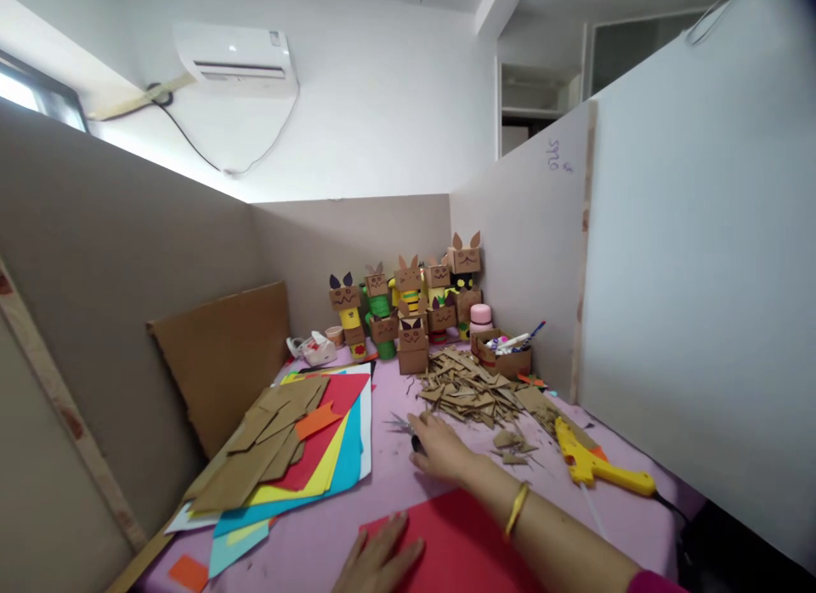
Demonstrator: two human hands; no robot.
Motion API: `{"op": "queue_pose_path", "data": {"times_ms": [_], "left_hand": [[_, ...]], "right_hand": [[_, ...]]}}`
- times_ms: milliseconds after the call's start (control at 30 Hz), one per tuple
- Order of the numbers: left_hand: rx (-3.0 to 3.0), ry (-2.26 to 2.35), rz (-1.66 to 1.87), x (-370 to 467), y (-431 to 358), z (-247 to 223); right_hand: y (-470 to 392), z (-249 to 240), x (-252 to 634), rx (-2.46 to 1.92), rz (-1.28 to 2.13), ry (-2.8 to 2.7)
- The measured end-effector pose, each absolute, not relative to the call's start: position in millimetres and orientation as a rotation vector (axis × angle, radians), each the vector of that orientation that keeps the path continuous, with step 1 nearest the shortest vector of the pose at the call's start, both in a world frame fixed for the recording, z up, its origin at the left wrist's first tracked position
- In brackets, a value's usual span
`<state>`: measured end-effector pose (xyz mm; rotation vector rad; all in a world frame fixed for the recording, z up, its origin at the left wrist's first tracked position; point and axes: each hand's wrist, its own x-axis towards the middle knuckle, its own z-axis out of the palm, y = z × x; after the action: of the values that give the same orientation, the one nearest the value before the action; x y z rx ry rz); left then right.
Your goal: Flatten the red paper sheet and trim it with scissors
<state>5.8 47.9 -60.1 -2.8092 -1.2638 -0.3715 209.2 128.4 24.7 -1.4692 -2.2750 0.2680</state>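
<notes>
My right hand point(439, 448) reaches over the middle of the table, its fingers closed around the dark handle of a pair of scissors point(400, 422) whose blades point to the left. A yellow band circles that wrist. Near the front edge my left hand point(379, 559) lies with fingers spread on a sheet of red paper point(456, 542). Part of the red sheet is hidden under my right forearm. Several small cardboard pieces point(513, 444) lie to the right of my right hand.
Stacked colored paper point(350, 453) with cardboard pieces point(255, 457) sits left. Cardboard scraps point(468, 385), cardboard figures point(413, 347) and a box of pens point(510, 364) stand further back. A yellow glue gun point(599, 467) lies right. Partition walls surround the table.
</notes>
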Motion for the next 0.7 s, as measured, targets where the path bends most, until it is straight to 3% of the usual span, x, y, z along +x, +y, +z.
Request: {"op": "queue_pose_path", "data": {"times_ms": [267, 533, 700], "left_hand": [[-2.712, -1.925, -0.304, 22, 23, -28], [-2.576, -2.059, -0.484, 27, 19, -24], [-2.54, -2.09, -0.533, 28, 17, -22]], "right_hand": [[62, 11, 268, -1.616, 0.31, -2.18], [17, -52, 279, -1.728, 0.246, -1.948], [17, -60, 278, -1.672, 0.247, -1.957]]}}
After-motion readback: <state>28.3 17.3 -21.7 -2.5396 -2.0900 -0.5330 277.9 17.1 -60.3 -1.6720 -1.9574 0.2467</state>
